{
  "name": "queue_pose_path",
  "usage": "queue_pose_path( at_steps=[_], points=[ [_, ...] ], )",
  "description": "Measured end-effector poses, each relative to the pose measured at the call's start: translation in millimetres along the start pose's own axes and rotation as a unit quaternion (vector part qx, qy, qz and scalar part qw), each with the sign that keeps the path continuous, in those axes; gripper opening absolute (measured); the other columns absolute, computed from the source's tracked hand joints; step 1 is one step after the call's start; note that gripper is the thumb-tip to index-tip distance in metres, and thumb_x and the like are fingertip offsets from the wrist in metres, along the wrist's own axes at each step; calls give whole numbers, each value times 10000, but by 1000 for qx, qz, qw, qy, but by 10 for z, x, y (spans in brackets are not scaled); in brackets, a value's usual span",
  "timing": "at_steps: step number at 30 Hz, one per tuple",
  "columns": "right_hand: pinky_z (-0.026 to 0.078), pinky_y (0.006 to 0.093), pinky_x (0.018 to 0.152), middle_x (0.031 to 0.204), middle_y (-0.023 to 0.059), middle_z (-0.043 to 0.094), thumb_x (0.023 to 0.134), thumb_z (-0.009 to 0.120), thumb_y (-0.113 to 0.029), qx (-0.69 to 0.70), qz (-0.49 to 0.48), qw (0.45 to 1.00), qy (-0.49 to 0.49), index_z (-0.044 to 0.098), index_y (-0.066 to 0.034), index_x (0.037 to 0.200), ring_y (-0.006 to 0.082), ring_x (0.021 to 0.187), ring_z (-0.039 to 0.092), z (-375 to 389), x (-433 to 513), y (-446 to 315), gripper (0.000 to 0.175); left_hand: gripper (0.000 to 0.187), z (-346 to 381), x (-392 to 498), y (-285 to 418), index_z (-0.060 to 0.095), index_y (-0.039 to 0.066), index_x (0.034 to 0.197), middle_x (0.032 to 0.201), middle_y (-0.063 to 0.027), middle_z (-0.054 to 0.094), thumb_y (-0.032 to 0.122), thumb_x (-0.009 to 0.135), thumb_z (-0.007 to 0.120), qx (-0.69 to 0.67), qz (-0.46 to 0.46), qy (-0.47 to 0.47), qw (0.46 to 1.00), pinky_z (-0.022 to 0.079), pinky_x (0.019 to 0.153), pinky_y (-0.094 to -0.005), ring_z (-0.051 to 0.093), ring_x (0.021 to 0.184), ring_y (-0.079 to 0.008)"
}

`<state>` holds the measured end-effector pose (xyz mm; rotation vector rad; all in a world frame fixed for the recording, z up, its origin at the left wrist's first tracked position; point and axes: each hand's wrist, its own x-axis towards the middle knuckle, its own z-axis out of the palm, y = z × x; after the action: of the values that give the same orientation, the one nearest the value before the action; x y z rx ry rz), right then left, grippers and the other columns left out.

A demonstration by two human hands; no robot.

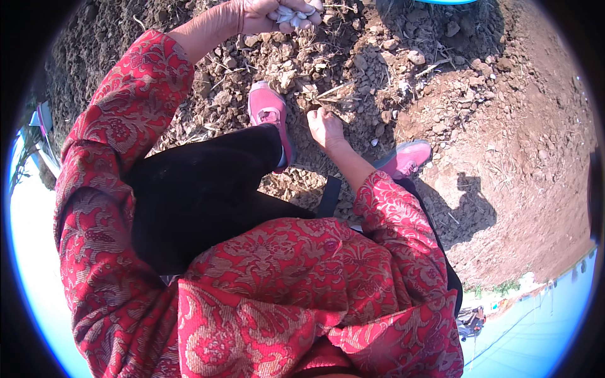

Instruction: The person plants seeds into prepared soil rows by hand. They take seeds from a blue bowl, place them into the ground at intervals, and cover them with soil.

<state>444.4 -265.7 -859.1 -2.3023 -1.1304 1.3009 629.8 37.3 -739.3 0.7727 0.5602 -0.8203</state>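
My left hand [283, 15], at the top of the view, is curled palm-up around several pale garlic cloves [294, 16]. My right hand [326, 127] is low over the broken soil [350, 127], between my two pink shoes [267, 106]. Its fingers are curled and point down at the dirt. Whether anything is pinched in them is hidden. A whitish piece, probably a clove [374, 141], lies on the soil by my right shoe [407, 157].
Dry stalks [335, 92] and clods [416, 57] litter the ground. The rim of a blue container [446, 1] shows at the top edge. A dark flat strip [329, 196] sits between my legs. Smoother soil [534, 156] spreads to the right, and a vehicle [470, 323] stands far off.
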Motion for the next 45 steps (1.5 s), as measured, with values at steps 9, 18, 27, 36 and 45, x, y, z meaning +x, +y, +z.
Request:
queue_pose_path(
  at_steps=[9, 18, 27, 36, 45],
  points=[
    [546, 476, 719, 1025, 219, 603, 930, 382, -189, 59, 70, 996, 10, 552, -5, 984, 388, 858, 652, -56, 34, -75, 256, 155, 13, -6, 7, 621, 13, 964, 791, -102, 668, 119, 852, 609, 27, -10, 23, 999, 502, 481, -267, 653, 678, -169],
    [465, 331, 675, 822, 80, 496, 777, 523, -148, -92, -198, 953, 212, 549, -20, 1017, 231, 807, 548, -960, -259, -341, 274, 132, -110, 4, -4, 589, 32, 1020, 942, -67, 675, 102, 909, 576, 80, 15, 13, 997, 473, 498, -175, 645, 743, -77],
    [430, 396, 623, 760, 78, 606, 838, 506, -196, -211, -89, 948, 222, 574, -44, 1192, 216, 679, 597, -1205, 199, -462, 391, 121, 138, -9, 109, 589, 41, 976, 902, -98, 686, 85, 868, 621, 14, -12, 34, 999, 504, 494, -229, 668, 702, -141],
    [475, 524, 785, 872, 279, 650, 882, 460, -218, 218, 44, 973, 57, 558, 34, 1068, 458, 865, 619, -1797, 293, -838, 328, 102, 389, -13, 428, 608, 39, 969, 880, -86, 686, 105, 892, 608, 58, 21, -64, 996, 458, 488, -207, 663, 713, -132],
    [418, 424, 991, 1260, 303, 516, 898, 566, -289, 187, -260, 898, 301, 289, -64, 1440, 399, 1164, 534, -1823, 694, -1074, 649, 84, 640, -165, 542, 605, 49, 935, 945, -109, 681, 120, 897, 628, 51, 91, -91, 990, 463, 482, -209, 658, 734, -127]
  ],
)
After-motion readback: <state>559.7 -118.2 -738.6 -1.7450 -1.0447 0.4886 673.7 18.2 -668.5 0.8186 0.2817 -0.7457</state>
